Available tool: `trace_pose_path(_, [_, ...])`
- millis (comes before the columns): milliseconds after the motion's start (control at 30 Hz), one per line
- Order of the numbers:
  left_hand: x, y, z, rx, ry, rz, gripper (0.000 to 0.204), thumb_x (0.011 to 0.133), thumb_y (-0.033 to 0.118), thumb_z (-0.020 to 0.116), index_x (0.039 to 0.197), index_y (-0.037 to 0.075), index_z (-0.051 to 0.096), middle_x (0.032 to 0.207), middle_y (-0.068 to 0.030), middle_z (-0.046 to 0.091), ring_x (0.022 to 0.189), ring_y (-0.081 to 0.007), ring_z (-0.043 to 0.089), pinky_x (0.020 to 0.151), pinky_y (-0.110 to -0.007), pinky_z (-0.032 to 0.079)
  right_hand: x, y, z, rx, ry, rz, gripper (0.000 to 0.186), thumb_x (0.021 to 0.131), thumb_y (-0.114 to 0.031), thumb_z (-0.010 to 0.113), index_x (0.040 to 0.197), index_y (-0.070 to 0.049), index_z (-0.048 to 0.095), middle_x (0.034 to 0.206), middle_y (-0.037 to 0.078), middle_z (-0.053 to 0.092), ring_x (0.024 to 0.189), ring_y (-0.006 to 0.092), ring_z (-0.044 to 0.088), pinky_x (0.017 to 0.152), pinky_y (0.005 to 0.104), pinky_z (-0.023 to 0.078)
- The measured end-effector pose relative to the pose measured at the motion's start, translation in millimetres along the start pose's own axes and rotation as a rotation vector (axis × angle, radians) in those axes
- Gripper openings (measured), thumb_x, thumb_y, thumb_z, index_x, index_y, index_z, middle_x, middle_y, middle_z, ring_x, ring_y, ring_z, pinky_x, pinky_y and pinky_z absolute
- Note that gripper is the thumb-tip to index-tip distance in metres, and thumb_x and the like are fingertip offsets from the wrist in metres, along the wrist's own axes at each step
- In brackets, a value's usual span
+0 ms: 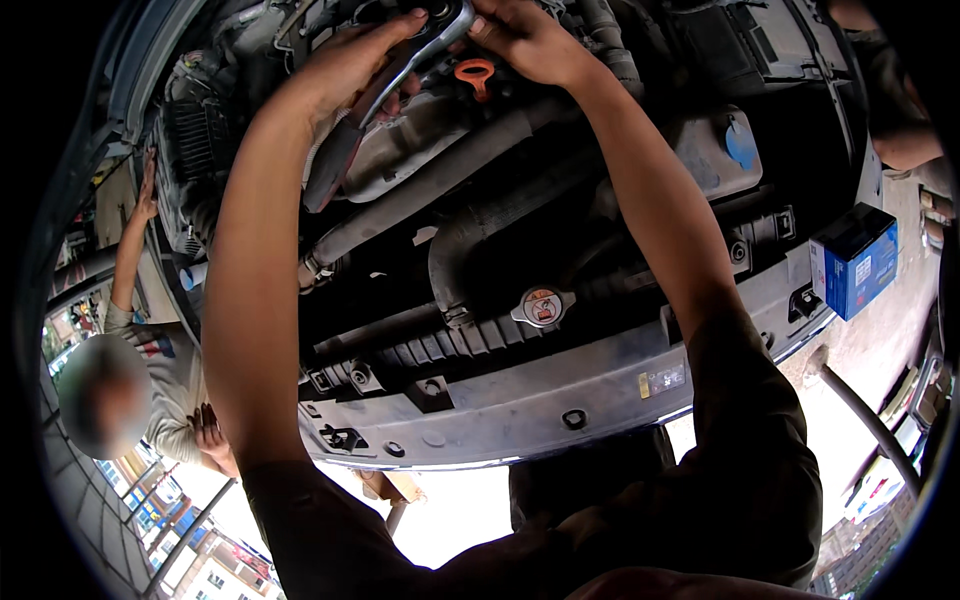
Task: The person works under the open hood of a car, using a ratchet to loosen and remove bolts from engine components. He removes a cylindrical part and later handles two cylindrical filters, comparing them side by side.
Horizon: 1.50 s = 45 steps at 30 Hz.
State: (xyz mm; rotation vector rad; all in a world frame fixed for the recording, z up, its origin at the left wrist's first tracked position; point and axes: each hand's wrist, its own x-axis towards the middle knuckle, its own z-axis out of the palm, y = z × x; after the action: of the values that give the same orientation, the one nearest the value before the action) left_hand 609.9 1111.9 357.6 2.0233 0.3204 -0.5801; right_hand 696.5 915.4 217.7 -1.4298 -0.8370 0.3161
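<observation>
A ratchet wrench (405,68) with a shiny steel shank and a dark, partly red grip is held over the engine at the top of the head view. My left hand (352,62) closes round its shank, with the thumb by the ratchet head. On the other side of that head, my right hand (525,40) has its fingers closed against it; the fingertips are partly hidden. What sits under the head cannot be made out. Just below my right hand is an orange dipstick ring (474,75). A ribbed engine cover (400,150) lies beneath the wrench grip.
Nearer me are a radiator hose (455,265), a radiator cap (543,307) and the front crossmember (520,400). To the right stand a reservoir with a blue cap (740,143) and a blue box (855,260). A person (170,370) leans in at left; another person's arm (908,150) shows at right.
</observation>
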Motion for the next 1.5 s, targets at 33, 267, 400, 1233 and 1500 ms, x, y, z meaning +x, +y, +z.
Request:
trace_pose_path(33, [10.1,2.0,-0.2,-0.011,-0.035,0.006,0.069,0.091,0.068,0.066,0.118,0.005,0.068,0.082,-0.0044,0.067,0.058,-0.0113,0.061,0.055,-0.027,0.051,-1.1,-0.3,-0.1,0.004,-0.01,-0.011,0.016,0.108,-0.012,0.053,0.113,0.001,0.06,0.097,0.005,0.064,0.093,0.0144,0.057,0.087,0.031,0.049])
trace_pose_path(267, [34.6,-1.3,8.2,-0.136,-0.096,0.138,0.05,0.099,0.053,0.065,0.114,0.006,0.066,0.084,-0.0045,0.066,0.051,-0.0078,0.052,0.042,-0.023,0.037,-8.5,-18.5,-18.3,-0.186,-0.04,0.016,0.016,0.104,-0.011,0.058,0.113,0.001,0.063,0.095,0.013,0.071,0.089,0.0214,0.064,0.085,0.0376,0.051])
trace_pose_path(400, [39.2,2.4,6.7,-0.139,-0.047,0.137,0.046,0.098,0.051,0.065,0.111,0.008,0.063,0.082,-0.0041,0.065,0.049,-0.0077,0.047,0.039,-0.023,0.034,-6.2,-26.6,-23.7,-0.325,-0.067,0.009,0.017,0.102,-0.009,0.06,0.114,0.001,0.063,0.097,0.016,0.073,0.093,0.025,0.069,0.085,0.0402,0.052])
trace_pose_path(1233, [-321.2,-145.0,203.9,0.45,0.405,0.114,0.051,0.074,0.033,0.093,0.106,0.004,0.066,0.092,-0.0121,0.073,0.08,-0.0303,0.075,0.067,-0.038,0.061,5.8,-57.1,-12.3,-0.701,-0.115,0.415,0.048,0.108,-0.011,0.046,0.153,0.004,0.039,0.096,0.023,0.065,0.081,0.0298,0.058,0.077,0.0398,0.048])
trace_pose_path(1500, [-327.3,-179.7,240.0,0.543,0.656,0.217,0.042,0.07,0.017,0.084,0.107,0.008,0.068,0.109,-0.0118,0.065,0.092,-0.0335,0.064,0.074,-0.045,0.055,-29.4,-21.8,-31.4,-0.43,0.079,-0.155,0.016,0.104,-0.001,0.056,0.119,-0.003,0.061,0.107,0.008,0.072,0.106,0.0181,0.068,0.098,0.0302,0.05])
